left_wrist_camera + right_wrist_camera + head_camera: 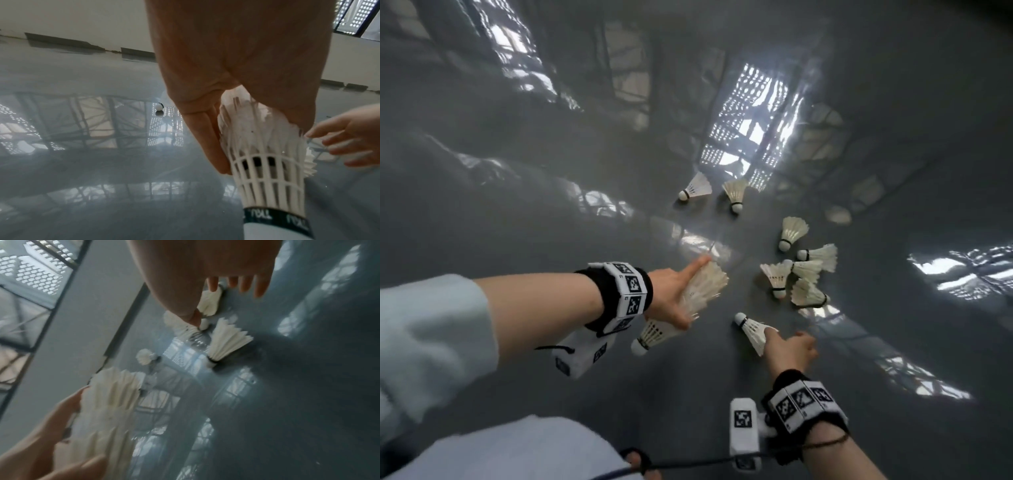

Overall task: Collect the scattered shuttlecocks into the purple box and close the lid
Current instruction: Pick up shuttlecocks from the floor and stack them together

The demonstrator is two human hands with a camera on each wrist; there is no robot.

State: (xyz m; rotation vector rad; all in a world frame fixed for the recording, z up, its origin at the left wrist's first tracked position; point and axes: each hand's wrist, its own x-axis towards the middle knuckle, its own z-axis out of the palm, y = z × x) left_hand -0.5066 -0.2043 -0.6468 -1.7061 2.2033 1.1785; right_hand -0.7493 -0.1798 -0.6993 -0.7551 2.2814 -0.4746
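My left hand (674, 301) grips a nested stack of white shuttlecocks (688, 298), corks pointing back toward me; the left wrist view shows the stack (267, 162) held between thumb and fingers. My right hand (789, 346) reaches over a single shuttlecock (751, 330) lying on the floor, thumb touching its feather skirt and fingers loosely curved, not closed round it. In the right wrist view that shuttlecock (209, 303) lies between the thumb and the fingertips (244, 285). Several more shuttlecocks (804, 267) lie clustered just beyond. The purple box is out of view.
Two further shuttlecocks (697, 188) (736, 193) lie farther out on the glossy grey floor (551, 205), which mirrors windows. My light-blue clothed knee (517, 452) is at the bottom left. A white wall with dark skirting (82, 43) bounds the floor.
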